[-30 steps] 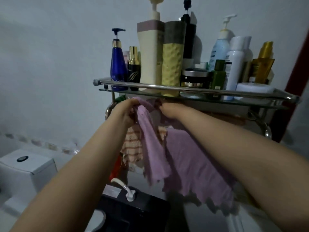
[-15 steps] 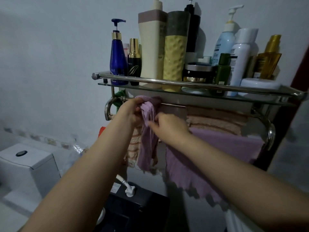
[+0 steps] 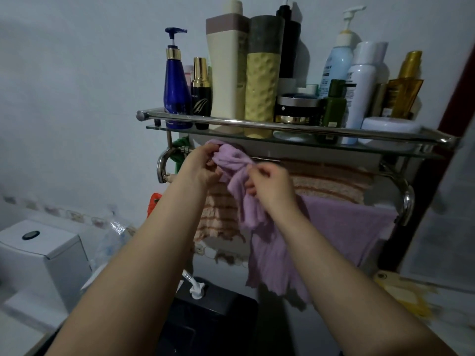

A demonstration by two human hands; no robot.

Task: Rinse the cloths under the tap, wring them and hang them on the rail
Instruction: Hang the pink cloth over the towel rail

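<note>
Dim, bluish indoor light, soft shadows under the shelf (image 3: 295, 140), small glints on its chrome bar, wide-angle bending at edges, blurred right side

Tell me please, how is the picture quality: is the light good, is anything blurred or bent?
Head view: dim, bluish light; glare only on the chrome shelf rail. The wide lens bends the frame edges. The left hand and right hand on the purple cloth are fairly sharp; the yellow thing at lower right is blurred.

blue pump bottle (image 3: 176, 88) | label lettering present (too blurred to read) | other labels: illegible
</note>
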